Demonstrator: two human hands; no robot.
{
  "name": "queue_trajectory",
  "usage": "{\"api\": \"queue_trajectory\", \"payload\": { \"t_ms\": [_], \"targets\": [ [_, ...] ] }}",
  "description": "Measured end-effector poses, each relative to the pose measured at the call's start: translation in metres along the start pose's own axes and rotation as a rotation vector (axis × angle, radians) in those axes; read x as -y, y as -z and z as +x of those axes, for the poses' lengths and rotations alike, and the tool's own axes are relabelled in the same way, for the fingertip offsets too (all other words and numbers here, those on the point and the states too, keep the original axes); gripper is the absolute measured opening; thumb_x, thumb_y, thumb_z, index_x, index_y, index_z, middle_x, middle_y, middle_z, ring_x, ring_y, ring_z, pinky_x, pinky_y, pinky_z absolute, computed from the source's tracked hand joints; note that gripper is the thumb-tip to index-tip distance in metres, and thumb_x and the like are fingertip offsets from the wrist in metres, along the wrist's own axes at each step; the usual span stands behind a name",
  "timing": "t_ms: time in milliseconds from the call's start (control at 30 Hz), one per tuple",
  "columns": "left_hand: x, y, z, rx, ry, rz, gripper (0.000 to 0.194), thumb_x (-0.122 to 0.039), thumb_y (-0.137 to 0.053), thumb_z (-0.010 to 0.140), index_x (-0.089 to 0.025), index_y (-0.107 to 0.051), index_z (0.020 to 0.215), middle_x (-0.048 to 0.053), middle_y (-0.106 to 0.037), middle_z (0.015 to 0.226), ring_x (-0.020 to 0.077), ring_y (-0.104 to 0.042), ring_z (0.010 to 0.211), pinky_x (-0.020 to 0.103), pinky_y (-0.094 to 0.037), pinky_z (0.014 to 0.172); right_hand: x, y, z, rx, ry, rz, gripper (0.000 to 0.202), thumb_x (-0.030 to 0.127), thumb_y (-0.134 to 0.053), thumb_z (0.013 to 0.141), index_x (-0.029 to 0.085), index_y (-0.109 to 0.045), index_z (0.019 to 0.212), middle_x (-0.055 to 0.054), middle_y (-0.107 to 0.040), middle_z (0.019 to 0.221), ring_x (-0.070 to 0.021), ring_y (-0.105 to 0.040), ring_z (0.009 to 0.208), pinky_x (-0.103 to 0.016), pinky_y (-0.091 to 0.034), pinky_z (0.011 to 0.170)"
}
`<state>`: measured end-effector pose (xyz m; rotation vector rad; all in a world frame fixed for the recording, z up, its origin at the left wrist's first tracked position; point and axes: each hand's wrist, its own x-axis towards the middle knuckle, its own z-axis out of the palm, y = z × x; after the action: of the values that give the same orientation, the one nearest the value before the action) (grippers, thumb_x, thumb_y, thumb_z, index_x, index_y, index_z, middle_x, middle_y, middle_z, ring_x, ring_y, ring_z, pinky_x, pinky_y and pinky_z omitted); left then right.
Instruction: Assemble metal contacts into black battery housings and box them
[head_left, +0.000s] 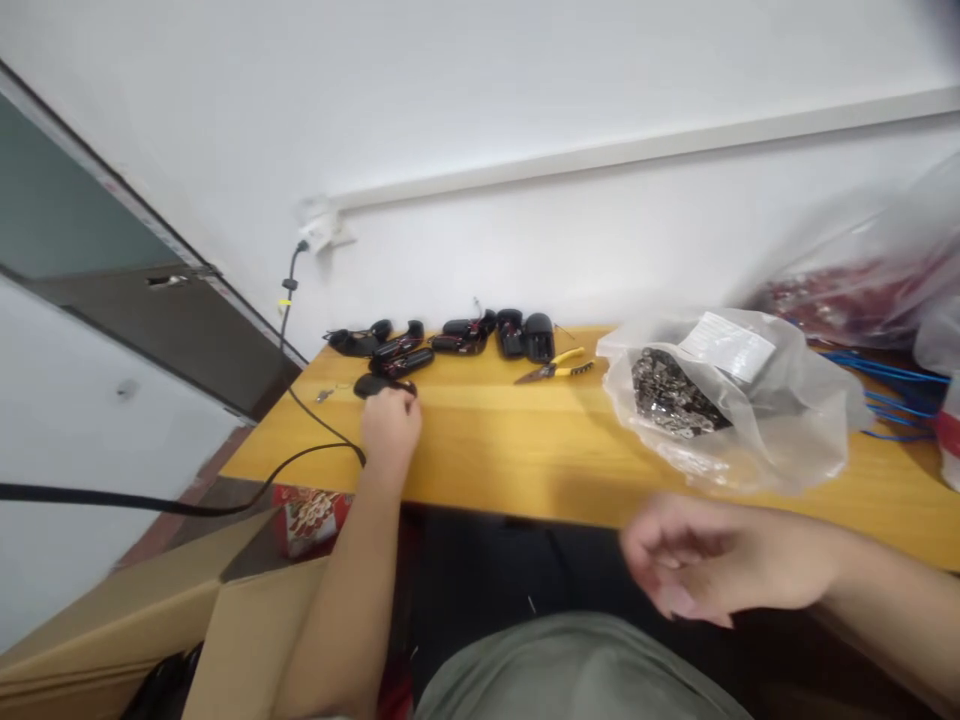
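Note:
My left hand (391,428) is closed at a small black plastic housing (369,386) near the left end of the table; its fingers wrap over the housing's near side. Several similar black housings (403,362) with thin wires lie just behind it. My right hand (694,560) hangs over the table's front edge, fingers curled in and thumb against them. Motion blur hides what, if anything, is between them. Beyond that hand sits an open clear plastic bag (802,435) of small shiny metal pieces (675,395). Pliers with yellow and black handles (555,370) lie mid-table.
The wooden table (495,450) stands against a white wall. A black cable (289,385) drops from a wall socket (322,225) past the left end. An open cardboard box (247,640) is below left. Blue wires (892,370) and another filled bag (855,290) are at right.

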<state>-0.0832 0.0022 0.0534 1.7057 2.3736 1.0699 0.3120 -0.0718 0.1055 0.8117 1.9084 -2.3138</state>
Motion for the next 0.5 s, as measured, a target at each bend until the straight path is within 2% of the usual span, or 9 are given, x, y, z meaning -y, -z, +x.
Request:
{"api": "queue_trajectory", "payload": {
  "t_ms": [100, 167, 267, 333, 400, 433, 500],
  "targets": [
    [-0.010, 0.008, -0.010, -0.041, -0.029, -0.165, 0.022, -0.036, -0.059, 0.092, -0.017, -0.070, 0.087, 0.015, -0.071, 0.105, 0.0323, -0.065, 0.112, 0.051, -0.049, 0.111, 0.000, 0.001, 0.034, 0.000, 0.124, -0.071, 0.044, 0.055, -0.076, 0.089, 0.014, -0.060, 0.087, 0.000, -0.056, 0.071, -0.0076, -0.045, 0.057, -0.021, -0.034, 0.054],
    [-0.025, 0.016, -0.017, -0.048, -0.030, -0.297, 0.036, -0.048, -0.053, 0.099, -0.016, -0.070, 0.096, 0.012, -0.073, 0.104, 0.0263, -0.068, 0.103, 0.043, -0.055, 0.102, 0.002, 0.003, 0.047, -0.112, 0.196, -0.181, 0.033, 0.045, -0.072, 0.093, 0.015, -0.059, 0.085, 0.002, -0.053, 0.069, -0.0087, -0.044, 0.059, -0.022, -0.034, 0.056],
    [-0.056, 0.030, -0.026, 0.060, -0.024, -0.555, 0.056, -0.067, -0.047, 0.100, -0.017, -0.072, 0.103, 0.008, -0.074, 0.097, 0.0197, -0.069, 0.086, 0.033, -0.059, 0.081, 0.009, 0.014, 0.059, -0.452, 0.276, -0.342, 0.023, 0.037, -0.066, 0.096, 0.016, -0.061, 0.088, 0.003, -0.052, 0.068, -0.0110, -0.045, 0.060, -0.024, -0.034, 0.055],
    [-0.083, 0.040, -0.028, 0.217, 0.073, -0.943, 0.051, -0.066, -0.070, 0.089, -0.016, -0.074, 0.097, 0.006, -0.072, 0.087, 0.0165, -0.066, 0.077, 0.027, -0.057, 0.071, 0.018, 0.024, 0.062, -0.716, 0.382, -0.362, 0.021, 0.038, -0.064, 0.099, 0.017, -0.061, 0.095, 0.003, -0.051, 0.067, -0.0120, -0.046, 0.058, -0.025, -0.034, 0.053],
    [-0.110, 0.047, -0.029, 0.325, 0.168, -1.110, 0.047, -0.060, -0.086, 0.075, -0.015, -0.074, 0.085, 0.003, -0.067, 0.075, 0.0126, -0.061, 0.066, 0.022, -0.053, 0.061, 0.027, 0.032, 0.062, -0.899, 0.543, -0.308, 0.021, 0.038, -0.064, 0.101, 0.017, -0.063, 0.103, 0.001, -0.055, 0.071, -0.0137, -0.052, 0.062, -0.026, -0.041, 0.056],
    [-0.124, 0.049, -0.028, 0.374, 0.203, -1.134, 0.046, -0.058, -0.089, 0.073, -0.015, -0.074, 0.083, 0.002, -0.066, 0.073, 0.0122, -0.060, 0.065, 0.021, -0.051, 0.058, 0.031, 0.035, 0.061, -0.924, 0.623, -0.268, 0.021, 0.038, -0.064, 0.101, 0.018, -0.064, 0.108, -0.001, -0.060, 0.077, -0.0151, -0.057, 0.068, -0.026, -0.046, 0.061],
    [-0.148, 0.051, -0.023, 0.420, 0.231, -1.154, 0.039, -0.051, -0.088, 0.074, -0.015, -0.075, 0.081, 0.003, -0.064, 0.072, 0.0115, -0.057, 0.061, 0.020, -0.047, 0.051, 0.039, 0.038, 0.058, -0.818, 0.735, -0.200, 0.024, 0.038, -0.066, 0.102, 0.018, -0.067, 0.115, -0.005, -0.068, 0.091, -0.0179, -0.065, 0.082, -0.029, -0.052, 0.071]
  ]
}}
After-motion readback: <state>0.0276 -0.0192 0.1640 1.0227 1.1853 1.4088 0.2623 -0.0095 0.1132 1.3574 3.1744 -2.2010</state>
